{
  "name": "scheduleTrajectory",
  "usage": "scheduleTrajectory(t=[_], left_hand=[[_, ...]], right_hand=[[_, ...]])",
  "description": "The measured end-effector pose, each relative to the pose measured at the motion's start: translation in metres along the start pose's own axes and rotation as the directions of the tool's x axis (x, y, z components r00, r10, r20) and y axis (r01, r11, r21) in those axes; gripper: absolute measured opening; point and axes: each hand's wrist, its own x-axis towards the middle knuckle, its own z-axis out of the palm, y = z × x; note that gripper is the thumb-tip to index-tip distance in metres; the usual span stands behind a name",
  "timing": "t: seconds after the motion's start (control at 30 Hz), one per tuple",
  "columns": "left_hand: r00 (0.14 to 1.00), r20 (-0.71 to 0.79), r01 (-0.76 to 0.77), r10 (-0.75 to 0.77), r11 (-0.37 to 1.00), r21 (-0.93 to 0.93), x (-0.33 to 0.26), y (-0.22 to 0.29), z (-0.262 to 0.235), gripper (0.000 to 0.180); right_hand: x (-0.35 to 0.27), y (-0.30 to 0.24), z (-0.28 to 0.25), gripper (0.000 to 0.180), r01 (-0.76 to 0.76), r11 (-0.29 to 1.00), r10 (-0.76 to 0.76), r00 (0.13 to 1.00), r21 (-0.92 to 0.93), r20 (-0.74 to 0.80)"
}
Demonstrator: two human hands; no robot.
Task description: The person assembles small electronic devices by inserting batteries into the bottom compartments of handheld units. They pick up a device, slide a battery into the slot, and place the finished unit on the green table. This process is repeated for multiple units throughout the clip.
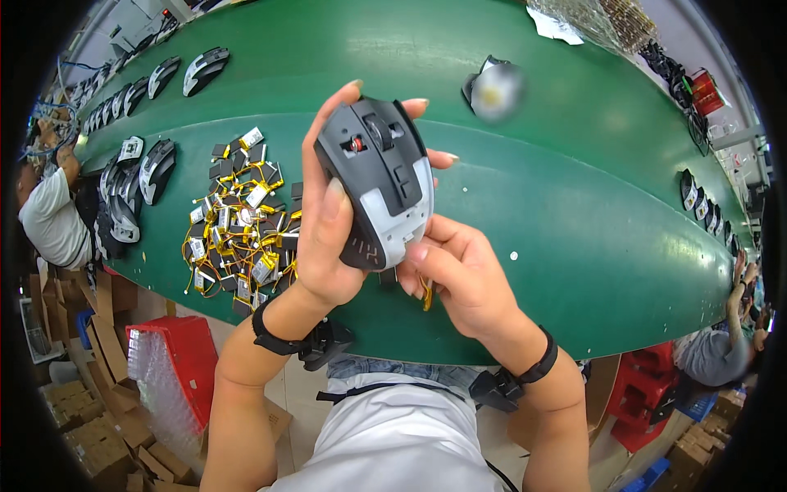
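My left hand (324, 238) is wrapped round a black and grey computer mouse (385, 176), lifted above the table with its top side up. A scroll wheel and a small red part show near its far end. At the mouse's near, light grey end, my right hand (459, 275) is closed, its thumb touching the edge. Below those fingers hangs the yellow end of a small battery (427, 295) with thin wires; its rest is hidden by the hand. To the left lies a loose pile of flat batteries (238, 225) with yellow tape and wires.
The green table (574, 221) curves across the view. More mice (156, 172) stand at the left, with others (705, 205) at the far right. A blurred pale spot partly covers a dark part (484, 78) at the back. Co-workers sit at both sides; red stools (643, 394) stand below.
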Motion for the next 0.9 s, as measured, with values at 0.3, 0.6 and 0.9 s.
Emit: scheduleTrajectory(t=[0.3,0.6,0.9], left_hand=[[1.0,-0.013,-0.017,0.018,0.996,0.088,-0.006,0.003,0.006,0.079],[0.998,-0.026,-0.059,0.066,0.977,0.207,-0.011,-0.001,0.012,0.078],[0.994,-0.111,0.004,-0.02,0.989,-0.146,0.002,-0.005,-0.004,0.062]], right_hand=[[-0.004,0.006,0.003,0.017,-0.069,0.983,0.068,0.998,0.172,0.011],[-0.007,0.007,0.005,0.016,-0.055,0.97,0.06,0.998,0.235,-0.012],[-0.004,-0.026,-0.006,0.032,-0.221,0.975,0.219,0.965,0.001,0.145]])
